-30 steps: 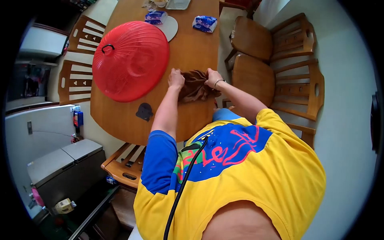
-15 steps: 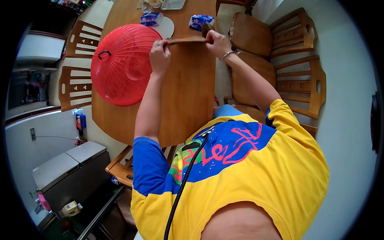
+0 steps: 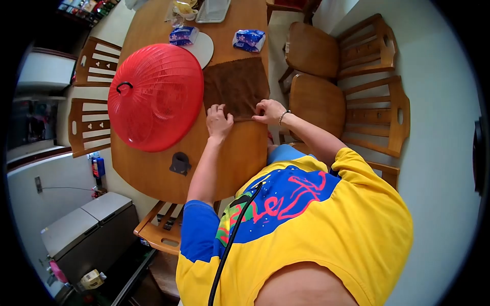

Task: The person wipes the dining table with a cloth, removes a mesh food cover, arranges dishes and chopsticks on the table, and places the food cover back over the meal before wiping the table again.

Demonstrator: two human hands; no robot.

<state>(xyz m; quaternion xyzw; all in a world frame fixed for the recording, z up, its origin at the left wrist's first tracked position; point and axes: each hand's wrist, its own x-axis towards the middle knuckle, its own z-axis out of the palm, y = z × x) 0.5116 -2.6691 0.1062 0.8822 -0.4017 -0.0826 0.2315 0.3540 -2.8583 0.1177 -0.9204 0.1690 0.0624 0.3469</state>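
Observation:
A brown cloth (image 3: pixel 237 84) lies spread on the wooden table, fairly flat with light wrinkles. At its near left corner is my left hand (image 3: pixel 219 125), fingers apart and resting on the cloth, with the thumb off to the side. My right hand (image 3: pixel 270 110), with a bracelet at the wrist, pinches the cloth's near right corner; the fingertips are partly hidden. Close to the left of the cloth stands a red mesh food cover (image 3: pixel 158 97) with a black handle. A small dark grey object with a round hole (image 3: pixel 179 163) sits left of my left forearm.
Two blue tissue packs (image 3: pixel 249 40) and a round white mat (image 3: pixel 202 50) lie beyond the cloth. Farther back are a clear tray (image 3: pixel 213 10) and a cup (image 3: pixel 186 11). Wooden chairs (image 3: pixel 316 99) line both sides of the table (image 3: pixel 138 171).
The brown cloth, held up stretched between both hands before, now lies on the table. Both hands have come nearer to my body. My left fingers have loosened, and the dark grey object has come into view.

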